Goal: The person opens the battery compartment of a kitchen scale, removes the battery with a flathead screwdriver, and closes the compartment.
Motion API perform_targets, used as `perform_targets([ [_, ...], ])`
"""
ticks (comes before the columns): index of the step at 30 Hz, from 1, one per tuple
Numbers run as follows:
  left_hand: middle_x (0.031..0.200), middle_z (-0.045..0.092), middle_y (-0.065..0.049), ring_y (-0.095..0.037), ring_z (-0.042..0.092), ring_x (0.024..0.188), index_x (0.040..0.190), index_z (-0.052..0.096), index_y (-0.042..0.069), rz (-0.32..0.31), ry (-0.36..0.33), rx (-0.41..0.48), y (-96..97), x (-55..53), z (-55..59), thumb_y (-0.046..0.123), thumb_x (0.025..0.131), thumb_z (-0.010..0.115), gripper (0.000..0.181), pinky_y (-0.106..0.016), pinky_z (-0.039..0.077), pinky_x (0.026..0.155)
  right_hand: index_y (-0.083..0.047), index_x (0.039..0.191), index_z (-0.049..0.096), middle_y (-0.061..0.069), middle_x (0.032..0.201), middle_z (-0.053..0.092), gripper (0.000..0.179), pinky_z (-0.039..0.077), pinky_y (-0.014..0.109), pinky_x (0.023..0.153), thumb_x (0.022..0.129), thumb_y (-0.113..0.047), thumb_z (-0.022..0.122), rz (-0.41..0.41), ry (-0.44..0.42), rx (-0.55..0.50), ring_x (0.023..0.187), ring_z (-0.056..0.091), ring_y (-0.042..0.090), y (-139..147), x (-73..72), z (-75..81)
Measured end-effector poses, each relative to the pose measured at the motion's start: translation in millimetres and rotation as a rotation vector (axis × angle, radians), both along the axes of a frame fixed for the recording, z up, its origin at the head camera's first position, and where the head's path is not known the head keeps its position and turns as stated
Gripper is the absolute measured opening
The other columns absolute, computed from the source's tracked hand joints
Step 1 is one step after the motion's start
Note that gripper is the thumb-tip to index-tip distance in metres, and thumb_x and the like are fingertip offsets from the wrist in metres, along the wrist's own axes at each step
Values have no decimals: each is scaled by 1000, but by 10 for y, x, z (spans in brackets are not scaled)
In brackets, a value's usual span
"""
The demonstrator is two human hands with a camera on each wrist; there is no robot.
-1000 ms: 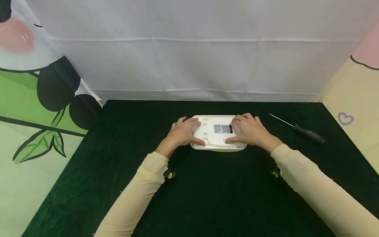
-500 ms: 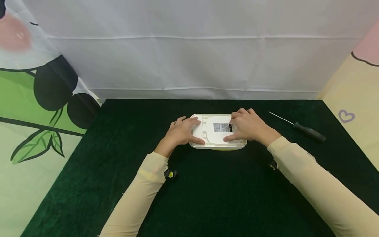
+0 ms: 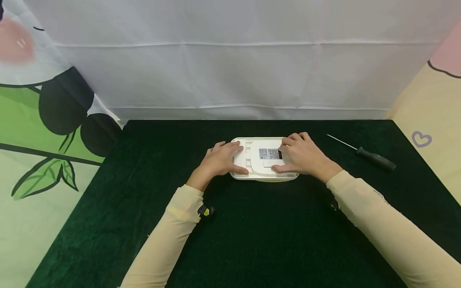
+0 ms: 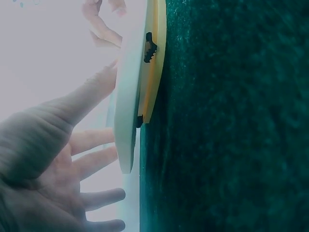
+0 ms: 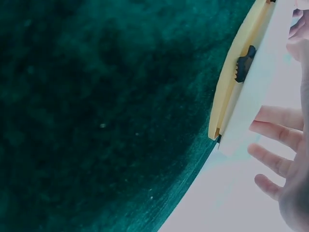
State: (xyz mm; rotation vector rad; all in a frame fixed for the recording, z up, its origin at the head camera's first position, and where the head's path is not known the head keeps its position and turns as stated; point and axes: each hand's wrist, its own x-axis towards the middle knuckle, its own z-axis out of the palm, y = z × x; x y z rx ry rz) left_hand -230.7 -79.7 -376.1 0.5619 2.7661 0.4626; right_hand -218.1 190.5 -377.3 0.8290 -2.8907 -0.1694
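Observation:
A white, flat plastic device [image 3: 254, 175] with rounded corners lies near the table's middle, with a raised panel and a grey printed label [image 3: 268, 154] facing up. Beneath its rim, a yellow curved part [image 4: 158, 79] and black toothed pieces [image 5: 245, 64] show in the wrist views. My left hand [image 3: 220, 160] rests on its left end, thumb and fingers spread apart. Over its right part lies my right hand [image 3: 301, 155], the thumb pressing the panel below the label and the fingers bent at the label's right edge. A small outlined rectangle [image 3: 269, 163] shows beside the right thumb.
A screwdriver [image 3: 376, 159] with a black handle lies to the right of the right hand, its shaft pointing back and left. Dark green cloth [image 3: 252, 232] covers the table. A white curtain [image 3: 248, 80] hangs behind its far edge, with printed cloth at both sides.
My right hand has shifted slightly left on the device, its thumb now nearer the label. A small outlined rectangle now shows below the label. The left hand stays put.

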Motion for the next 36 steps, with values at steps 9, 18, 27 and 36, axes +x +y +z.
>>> perform_targets([
  [9,162,28,2,-37,18,147,148,44,24,1,1,5,2,-8,-12,61,77,74,86,-60,21,114,-8,113,72,11,118,64,73,34,56,104,86,-71,49,60,72,46,115,54,33,32,22,-65],
  [18,161,29,2,-36,20,147,148,44,24,8,2,5,21,3,-15,61,77,74,85,-60,21,114,-11,107,74,9,114,68,45,36,54,102,99,-46,47,95,138,27,113,56,32,51,11,-80],
  [27,161,29,3,-35,20,147,148,44,25,14,3,-1,14,9,8,62,77,73,86,-60,21,114,-10,113,72,10,120,65,48,34,56,102,92,-51,58,16,19,-109,117,52,33,48,25,-82],
  [36,161,29,3,-35,20,147,148,44,25,15,4,-13,16,13,9,62,77,73,85,-60,21,114,-12,114,72,11,121,63,40,38,51,92,89,-43,67,-101,-133,-287,112,50,32,-65,16,-15],
])
